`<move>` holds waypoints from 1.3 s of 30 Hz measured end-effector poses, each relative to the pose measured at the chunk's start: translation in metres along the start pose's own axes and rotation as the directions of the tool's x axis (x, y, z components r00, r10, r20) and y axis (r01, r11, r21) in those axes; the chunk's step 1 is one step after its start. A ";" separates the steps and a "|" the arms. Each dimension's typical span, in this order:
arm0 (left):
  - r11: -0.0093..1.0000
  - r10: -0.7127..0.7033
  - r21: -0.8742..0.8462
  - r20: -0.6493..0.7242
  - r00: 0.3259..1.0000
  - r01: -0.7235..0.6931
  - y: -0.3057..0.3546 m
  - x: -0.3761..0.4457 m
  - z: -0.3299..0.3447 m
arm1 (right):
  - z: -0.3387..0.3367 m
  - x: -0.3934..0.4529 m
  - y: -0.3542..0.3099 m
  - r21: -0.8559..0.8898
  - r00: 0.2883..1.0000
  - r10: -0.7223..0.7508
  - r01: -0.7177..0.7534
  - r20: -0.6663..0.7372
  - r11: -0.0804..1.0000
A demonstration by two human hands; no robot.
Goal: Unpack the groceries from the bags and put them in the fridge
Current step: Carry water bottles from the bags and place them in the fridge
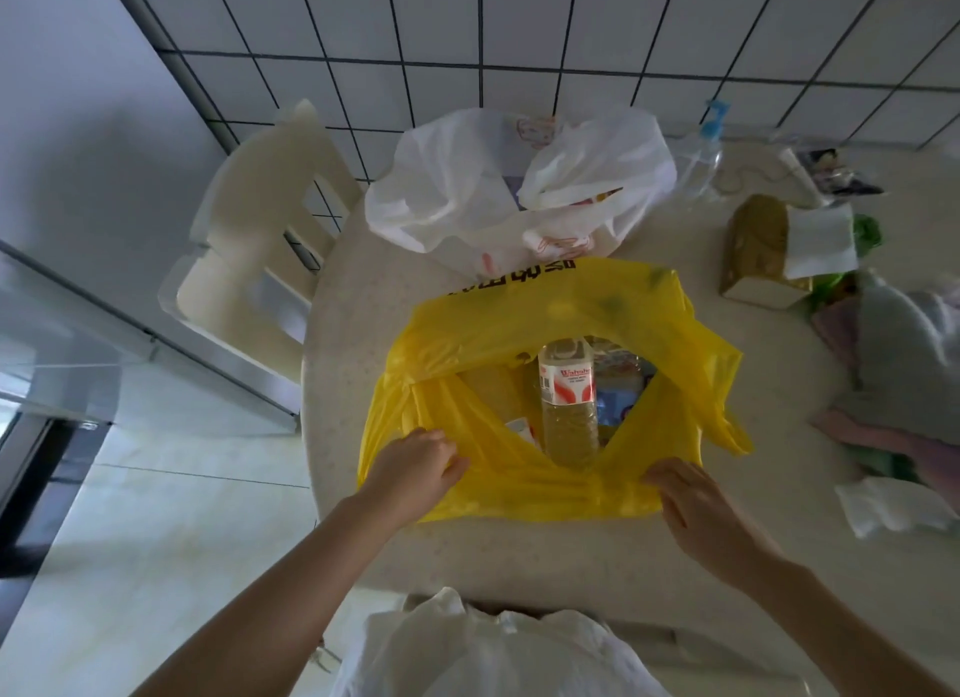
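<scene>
I can't read the black print on the yellow bag point(545, 322); it folds away. The bag hides the water bottle point(567, 405)'s base and most packets beside it. Clutter at the frame's right edge is cut off and blurred.

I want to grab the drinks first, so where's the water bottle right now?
In the head view, the water bottle lies inside the open yellow bag at the table's near edge, between the left hand and the right hand, in front of the white bag.
</scene>
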State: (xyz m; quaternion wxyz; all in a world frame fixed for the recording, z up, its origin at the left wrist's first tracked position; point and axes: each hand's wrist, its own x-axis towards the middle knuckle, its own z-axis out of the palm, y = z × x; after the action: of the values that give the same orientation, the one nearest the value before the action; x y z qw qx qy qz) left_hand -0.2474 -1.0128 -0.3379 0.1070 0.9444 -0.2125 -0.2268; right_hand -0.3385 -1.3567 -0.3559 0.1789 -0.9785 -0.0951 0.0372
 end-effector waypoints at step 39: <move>0.974 -0.078 0.189 -0.244 0.966 0.127 -0.011 0.165 -0.071 | -0.070 0.201 0.017 -0.257 0.994 0.088 -0.102 -0.065 0.961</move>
State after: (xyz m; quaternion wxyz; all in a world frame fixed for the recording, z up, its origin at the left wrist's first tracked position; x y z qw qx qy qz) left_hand -0.0765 -1.0697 -0.3423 0.0226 0.9804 -0.1710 -0.0956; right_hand -0.1316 -1.3558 -0.3044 0.0494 -0.9976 -0.0473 0.0069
